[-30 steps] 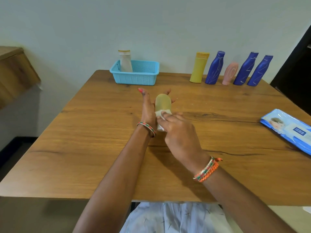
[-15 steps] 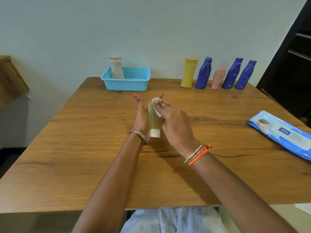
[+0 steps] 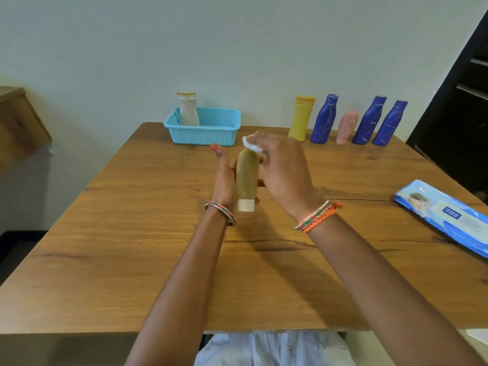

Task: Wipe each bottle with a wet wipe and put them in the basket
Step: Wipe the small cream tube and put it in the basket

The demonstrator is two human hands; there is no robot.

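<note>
Olive-green plastic bottle (image 3: 247, 175) with a white cap is lying along the left hand (image 3: 224, 178), cap toward the wrist, its long axis pointing at the light-blue plastic basket (image 3: 203, 133). Right hand (image 3: 282, 170) is pinching a white wet wipe (image 3: 250, 145) in its fingers at the bottle's far end. Five more bottles are standing right of the basket on the wooden bench (image 3: 132, 247), none blocking the way.
</note>
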